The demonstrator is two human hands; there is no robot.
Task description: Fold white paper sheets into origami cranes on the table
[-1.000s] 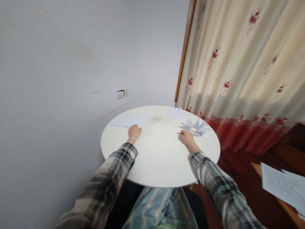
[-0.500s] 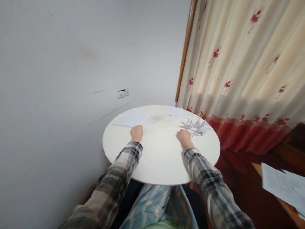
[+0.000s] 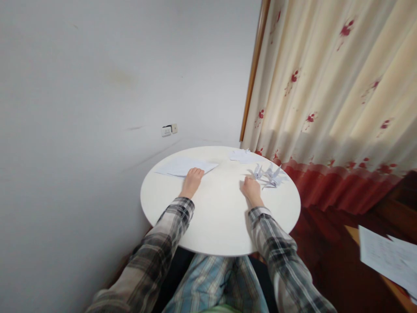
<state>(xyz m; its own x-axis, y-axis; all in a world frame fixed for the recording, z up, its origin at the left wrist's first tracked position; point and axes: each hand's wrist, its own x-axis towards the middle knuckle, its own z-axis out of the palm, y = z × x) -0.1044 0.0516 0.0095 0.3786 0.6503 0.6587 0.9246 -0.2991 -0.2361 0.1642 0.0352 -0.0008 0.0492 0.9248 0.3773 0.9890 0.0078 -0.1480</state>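
On the left of the round white table (image 3: 215, 226), my left hand (image 3: 193, 180) has its fingers closed on the near edge of a white sheet of paper (image 3: 210, 166). That sheet lies partly over more white paper (image 3: 172, 166), and its right corner reaches toward the middle of the table. My right hand (image 3: 252, 188) rests on the tabletop in a loose fist; whether anything is inside it is hidden. Just beyond and to the right of this fist stand several folded paper cranes (image 3: 272, 176), close together.
Small white papers (image 3: 241, 155) lie at the table's far edge. A grey-white wall with a socket (image 3: 166, 131) borders the left and back. A patterned curtain (image 3: 325, 108) hangs at the right. Written sheets (image 3: 384, 256) lie on a wooden surface at lower right.
My left hand has taken hold of a paper sheet's edge and shifted it to the right, off the papers beneath. My right hand has stayed nearly in place beside the cranes.
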